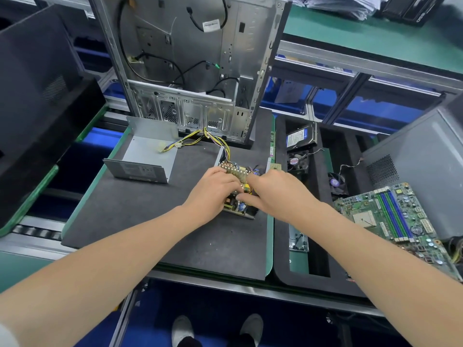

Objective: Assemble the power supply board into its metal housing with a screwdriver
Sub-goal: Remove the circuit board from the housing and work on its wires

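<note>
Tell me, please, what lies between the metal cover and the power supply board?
Head view: only bare black mat separates metal cover from power supply board; the wires run farther back.

Bare left hand [213,189], right hand [273,194] — white sleeve [5,335], white shoes [181,328].

Foam mat [150,216]: matte black. Pallet edge [269,229]: green. Power supply board [238,205]: green, yellow transformer, tan heatsink fins. Wire bundle [217,139]: yellow, black, blue strands. Metal housing shell [147,154]: plain silver-grey. Motherboard [363,209]: green, with blue and green slot stripes. Hard drive [299,139]: blue label. Shoes [181,330]: white.
</note>
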Motion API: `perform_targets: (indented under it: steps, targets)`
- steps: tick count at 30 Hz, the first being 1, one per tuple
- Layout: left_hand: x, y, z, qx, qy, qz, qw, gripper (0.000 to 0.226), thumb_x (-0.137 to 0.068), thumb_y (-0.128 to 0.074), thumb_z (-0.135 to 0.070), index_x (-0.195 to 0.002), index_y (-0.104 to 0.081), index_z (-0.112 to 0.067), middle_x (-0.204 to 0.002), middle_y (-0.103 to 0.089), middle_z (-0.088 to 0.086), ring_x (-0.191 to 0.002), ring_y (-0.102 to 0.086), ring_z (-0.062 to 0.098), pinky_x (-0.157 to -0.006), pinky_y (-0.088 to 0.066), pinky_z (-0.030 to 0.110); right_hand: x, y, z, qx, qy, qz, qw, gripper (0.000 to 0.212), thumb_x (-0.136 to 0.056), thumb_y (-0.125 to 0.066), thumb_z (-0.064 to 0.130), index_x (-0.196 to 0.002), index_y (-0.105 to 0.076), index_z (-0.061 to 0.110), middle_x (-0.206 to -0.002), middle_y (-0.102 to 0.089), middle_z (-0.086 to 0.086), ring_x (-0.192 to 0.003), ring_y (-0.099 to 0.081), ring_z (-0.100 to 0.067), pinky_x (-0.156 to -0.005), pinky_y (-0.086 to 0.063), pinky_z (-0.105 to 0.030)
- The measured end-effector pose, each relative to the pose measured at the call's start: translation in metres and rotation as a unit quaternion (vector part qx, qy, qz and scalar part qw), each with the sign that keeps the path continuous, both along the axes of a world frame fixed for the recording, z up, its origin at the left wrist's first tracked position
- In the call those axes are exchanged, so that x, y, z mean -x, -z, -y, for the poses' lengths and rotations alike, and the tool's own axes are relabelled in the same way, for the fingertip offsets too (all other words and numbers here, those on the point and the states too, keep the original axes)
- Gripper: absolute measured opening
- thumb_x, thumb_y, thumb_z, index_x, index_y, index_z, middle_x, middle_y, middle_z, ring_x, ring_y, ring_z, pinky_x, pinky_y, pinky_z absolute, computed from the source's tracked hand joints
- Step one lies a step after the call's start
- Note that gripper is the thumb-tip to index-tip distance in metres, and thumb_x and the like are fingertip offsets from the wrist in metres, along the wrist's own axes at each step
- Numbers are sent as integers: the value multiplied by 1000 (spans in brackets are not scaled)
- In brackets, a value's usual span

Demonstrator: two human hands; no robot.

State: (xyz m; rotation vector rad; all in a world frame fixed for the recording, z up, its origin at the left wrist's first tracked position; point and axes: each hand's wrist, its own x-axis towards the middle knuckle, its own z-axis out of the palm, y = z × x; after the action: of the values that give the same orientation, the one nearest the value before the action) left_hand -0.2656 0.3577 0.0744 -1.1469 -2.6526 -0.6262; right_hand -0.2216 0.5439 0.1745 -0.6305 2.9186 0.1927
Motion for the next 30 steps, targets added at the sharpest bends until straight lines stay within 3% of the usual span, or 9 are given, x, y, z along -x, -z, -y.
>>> perform_targets:
  steps: [3,5,7,9,14,16,20,26,30]
  targets:
    - [-1,0,0,-1,-4,-14,1000,47,-71,-56,16,-103,-76,-12,-110,-73,-1,-103,-66,26,-106,-40,38,3,-1,1,71,9,17,997,40,-103,-48,56,-96,-46,17,-84,-47,-1,-87,-64,-33,-67,-48,-40]
    - [-1,0,0,-5,-5,-15,1000,48,-70,-53,16,-102,-75,-12,-104,-72,-1,-98,-65,27,-103,-40,37,5,-6,-1,167,-14,78,983,19,-102,-56,35,-110,-52,18,-105,-50,0,-91,-60,-27,-79,-53,-47]
    - [-1,-1,0,-7,-1,-15,1000,50,-68,-50,16,-101,-74,-13,-100,-71,-1,-96,-64,27,-102,-41,37,8,-12,-3,170,-44,106,979,16,-100,-56,20,-116,-53,18,-110,-49,1,-95,-57,-24,-83,-51,-48]
    - [0,0,0,-12,0,-15,1000,49,-67,-52,17,-99,-74,-13,-102,-73,-2,-96,-65,27,-101,-41,38,11,-13,-1,123,-35,91,988,15,-104,-56,28,-113,-53,17,-103,-52,1,-95,-59,-26,-82,-51,-47]
    - [3,5,-1,17,-12,-2,1000,48,-68,-58,5,-108,-75,-16,-114,-72,-5,-106,-64,21,-111,-35,36,10,-6,8,-33,33,-19,999,47,-105,-35,63,-99,-42,17,-79,-50,-4,-74,-53,-32,-60,-36,-36]
    - [2,6,-3,14,-14,-3,1000,44,-66,-57,-1,-102,-74,-18,-109,-71,-8,-101,-63,19,-110,-35,35,10,-6,6,-3,40,-10,999,42,-105,-38,58,-96,-39,17,-81,-52,-4,-74,-54,-32,-60,-40,-37]
    - [3,8,-1,-20,3,10,1000,45,-58,-58,1,-93,-68,-25,-97,-66,-12,-93,-58,16,-106,-35,31,16,-15,-3,96,-30,107,989,13,-98,-54,20,-109,-49,16,-105,-50,-2,-92,-59,-29,-78,-50,-46]
    - [6,11,-1,18,7,8,1000,44,-62,-59,-6,-102,-69,-22,-105,-68,-10,-97,-62,17,-111,-33,34,10,-1,2,4,-7,-15,1000,34,-107,-43,51,-103,-46,18,-68,-37,2,-76,-60,-35,-56,-39,-36]
    - [6,10,0,8,9,1,1000,40,-63,-62,-5,-98,-67,-23,-99,-65,-11,-93,-60,16,-110,-35,34,9,-2,3,90,19,69,993,20,-106,-52,38,-98,-47,20,-79,-50,0,-83,-60,-32,-67,-53,-43]
